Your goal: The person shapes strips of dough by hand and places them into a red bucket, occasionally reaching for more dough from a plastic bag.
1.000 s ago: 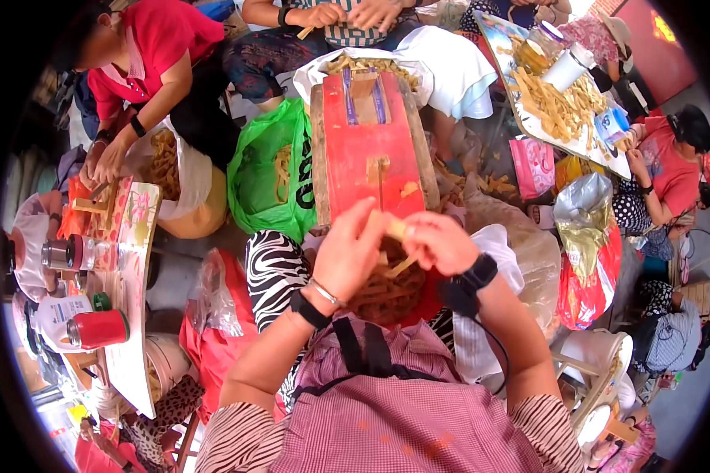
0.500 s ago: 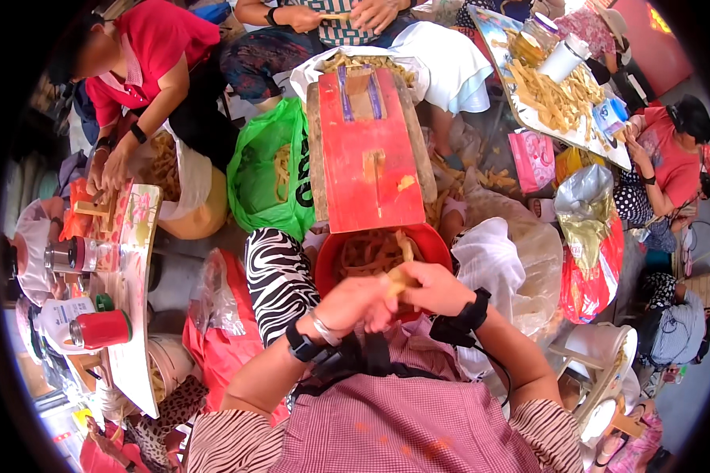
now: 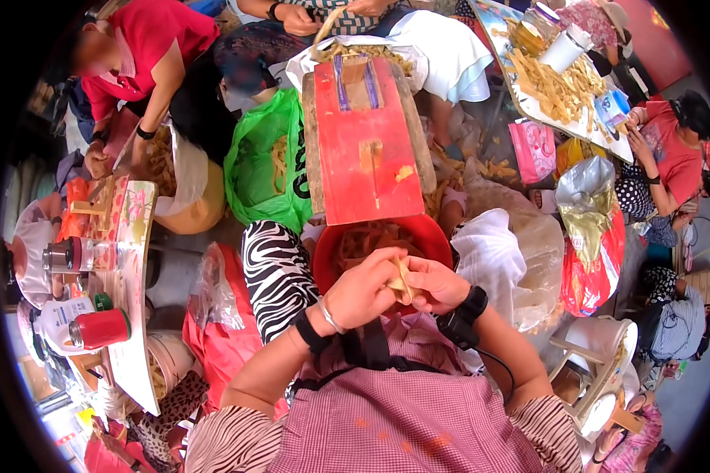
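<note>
My left hand (image 3: 360, 292) and my right hand (image 3: 440, 285) meet in front of my lap, fingers closed around a pale yellow, leathery strip (image 3: 403, 277) that looks like preserved vegetable. The strip is folded or spread between my fingertips, and its lower part is partly hidden by them. Just beyond my hands is a red basin (image 3: 321, 254) with brownish strips (image 3: 373, 238) inside. Over its far rim reaches a red board (image 3: 371, 177) with a narrow upright piece fixed on it, lying on a wooden plank.
A green plastic bag (image 3: 243, 185) holding some strips stands left of the board. White cloth (image 3: 489, 256) and clear plastic lie to the right. Co-workers sit around; one in red (image 3: 162, 59) reaches into a lined bucket (image 3: 201, 193). A side table (image 3: 146, 363) carries a red flask (image 3: 102, 329).
The strip, held lengthwise before, is now bunched and opened between my fingertips. My left hand has turned and drawn in. The co-worker at left has moved a hand into the bucket.
</note>
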### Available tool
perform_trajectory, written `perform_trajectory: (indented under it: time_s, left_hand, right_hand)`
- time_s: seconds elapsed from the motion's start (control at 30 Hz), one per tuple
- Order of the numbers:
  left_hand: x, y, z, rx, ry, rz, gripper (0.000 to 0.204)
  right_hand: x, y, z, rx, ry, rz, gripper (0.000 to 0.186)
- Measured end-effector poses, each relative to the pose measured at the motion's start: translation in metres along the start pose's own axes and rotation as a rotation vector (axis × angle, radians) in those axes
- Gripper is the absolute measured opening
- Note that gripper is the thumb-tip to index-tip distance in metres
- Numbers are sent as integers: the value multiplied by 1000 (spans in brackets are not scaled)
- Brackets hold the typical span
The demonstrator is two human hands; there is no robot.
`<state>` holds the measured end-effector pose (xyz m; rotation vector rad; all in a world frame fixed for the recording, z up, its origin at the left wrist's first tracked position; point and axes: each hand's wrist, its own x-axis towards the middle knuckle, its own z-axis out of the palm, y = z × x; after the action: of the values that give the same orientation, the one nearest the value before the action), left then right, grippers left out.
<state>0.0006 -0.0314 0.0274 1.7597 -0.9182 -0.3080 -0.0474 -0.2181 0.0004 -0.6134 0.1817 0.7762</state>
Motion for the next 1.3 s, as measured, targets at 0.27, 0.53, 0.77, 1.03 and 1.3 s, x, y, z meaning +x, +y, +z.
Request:
perform_trajectory:
  time_s: [0.27,0.53,0.77,1.03,1.3]
  left_hand:
    - [-7,-12,3,-182,-56,-477,7]
    - [-6,-5,4,380,-84,-164,20]
    - [-5,-3,2,250,50,-125,17]
    - [-11,-10,4,202,-4,-215,12]
    - [-17,-14,-12,-386,65,-537,10]
  right_hand:
    - [-1,1,22,-586,340,-173,31]
    - [-7,-4,13,-754,265,14,24]
    - [-8,7,7,41,-6,-39,47]
    - [-9,-10,22,-571,248,49,23]
    - [-30,-37,-5,-472,297,112,13]
